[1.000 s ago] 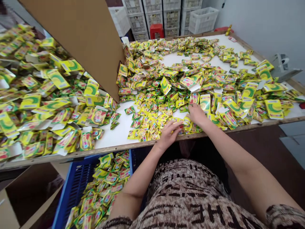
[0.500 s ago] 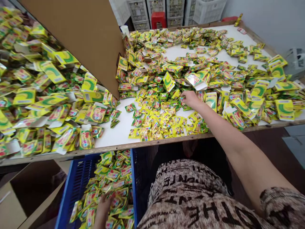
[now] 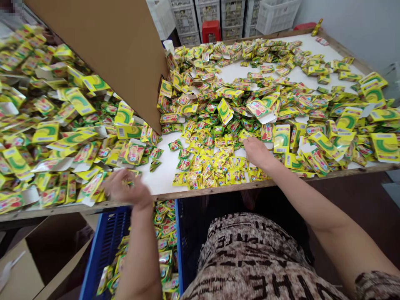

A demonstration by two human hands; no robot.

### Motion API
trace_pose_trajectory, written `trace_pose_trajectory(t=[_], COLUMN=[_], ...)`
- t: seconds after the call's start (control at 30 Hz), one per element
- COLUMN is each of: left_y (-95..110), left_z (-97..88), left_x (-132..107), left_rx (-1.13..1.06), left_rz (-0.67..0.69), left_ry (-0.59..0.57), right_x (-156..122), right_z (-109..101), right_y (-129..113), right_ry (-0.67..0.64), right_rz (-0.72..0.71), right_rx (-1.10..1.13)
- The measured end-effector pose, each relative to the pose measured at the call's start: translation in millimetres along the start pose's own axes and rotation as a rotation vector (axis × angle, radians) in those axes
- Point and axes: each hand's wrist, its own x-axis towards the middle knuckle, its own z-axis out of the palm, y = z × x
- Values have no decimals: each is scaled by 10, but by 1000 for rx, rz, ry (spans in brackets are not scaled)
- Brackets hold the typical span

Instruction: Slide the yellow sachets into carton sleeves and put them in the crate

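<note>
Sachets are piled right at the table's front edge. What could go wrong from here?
1. The small sachets under the right hand lie at the table edge; a sweep might push some past the blue crate onto the floor.
2. The left hand is blurred in motion; it could knock nearby packets off.

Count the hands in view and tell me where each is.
2. The left hand is at the near edge of the table, above the blue crate, blurred. The right hand lies on the small sachets further right. No others show.
</note>
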Motion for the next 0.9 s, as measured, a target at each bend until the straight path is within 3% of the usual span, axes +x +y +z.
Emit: trace_pose_trajectory(t=[0.03,0.1,0.17,0.23,0.33,0.43,0.5,0.57,0.7,0.8,0.9], left_y=[256,822,1332,1673,1853,1836,1817,1816,1847,1866,1875], left_z=[367,1110,1748,2203,2538,2501,2295,2002,1493,1361,1349], left_x=[230,607,871,1043,1174,1153,1012,746,-15,-500,-730], left_rx=[-74,-199,-245,-199,-120,-322,-601,-858,-1107,-1172,-1190], left_rz=[105,380,563,654,662,494,302,119,-143,-309,-346], left_ry=[125,-90,-321,-494,-665,-664,-555,-530,-868,-988,-956], right_x=[-70,-239,-446,-656,-878,-939,-919,-873,-727,-647,-663], right_z=[8,25,67,160,353,456,411,283,-27,-123,-127], right_y=[-16,-38,-59,-84,-110,-80,-31,19,16,-74,-144], right_ry=[-9,-6,26,86,233,372,443,555,799,701,528], right_rz=[13,46,86,125,158,234,325,399,325,138,17], right_rx=[0,42,153,312,547,736,854,973,1167,1071,781])
